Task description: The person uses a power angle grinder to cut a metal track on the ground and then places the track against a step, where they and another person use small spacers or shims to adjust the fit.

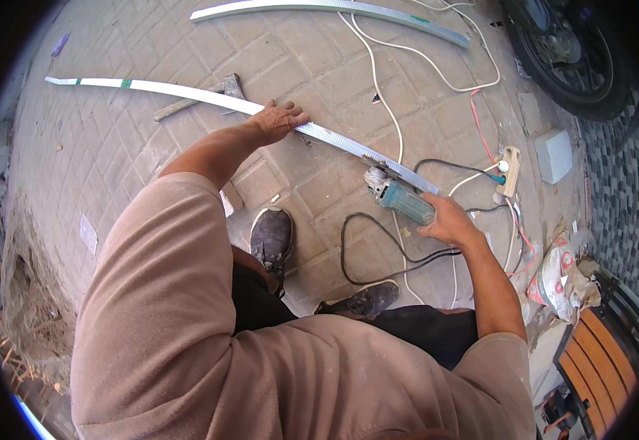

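Observation:
A long silver metal strip (pixel 187 94) lies diagonally across the paving, green marks near its far left end. My left hand (pixel 279 119) grips the strip near its middle, fingers bent over it. My right hand (pixel 444 220) holds a teal angle grinder (pixel 406 199) by its body; the grinder's disc is against or very close to the strip's right part, and whether it touches is hard to tell. A hammer-like tool (pixel 233 86) with a worn handle lies beside and partly under the strip.
Another metal strip (pixel 327 7) lies beyond, among cables (pixel 378 95). At right stand a wheel (pixel 601 77), power strip (pixel 510 183), white block (pixel 555 156), crumpled sack (pixel 557 275) and slatted bench (pixel 598 352). My shoes (pixel 272 238) are on the paving (pixel 151 147). Rubble (pixel 33 315) lies at left.

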A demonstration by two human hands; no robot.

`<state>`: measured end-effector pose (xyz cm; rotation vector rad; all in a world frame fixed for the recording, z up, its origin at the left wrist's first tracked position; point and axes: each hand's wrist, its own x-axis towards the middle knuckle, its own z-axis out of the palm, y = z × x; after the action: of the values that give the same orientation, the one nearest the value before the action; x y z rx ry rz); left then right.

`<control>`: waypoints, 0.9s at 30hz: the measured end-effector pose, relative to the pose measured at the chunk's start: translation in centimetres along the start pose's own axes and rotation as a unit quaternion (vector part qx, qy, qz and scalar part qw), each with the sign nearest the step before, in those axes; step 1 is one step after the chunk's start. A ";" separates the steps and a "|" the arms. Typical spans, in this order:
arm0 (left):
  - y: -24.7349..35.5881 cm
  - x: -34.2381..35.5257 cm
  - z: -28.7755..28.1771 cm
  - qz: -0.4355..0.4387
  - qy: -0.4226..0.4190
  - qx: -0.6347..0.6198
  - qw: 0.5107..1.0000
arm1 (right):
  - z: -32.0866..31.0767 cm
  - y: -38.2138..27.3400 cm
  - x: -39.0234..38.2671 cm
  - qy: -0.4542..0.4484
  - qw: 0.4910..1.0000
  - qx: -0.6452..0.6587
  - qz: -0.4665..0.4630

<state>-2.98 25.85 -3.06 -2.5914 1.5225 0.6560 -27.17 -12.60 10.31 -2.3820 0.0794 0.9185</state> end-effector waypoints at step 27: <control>-0.1 0.0 -0.1 0.004 0.005 0.001 1.000 | -0.8 -0.2 -0.6 -0.016 0.999 -0.007 0.035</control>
<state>-2.87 25.84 -3.00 -2.5929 1.5371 0.6433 -27.09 -12.99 11.30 -2.3902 0.1464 0.9927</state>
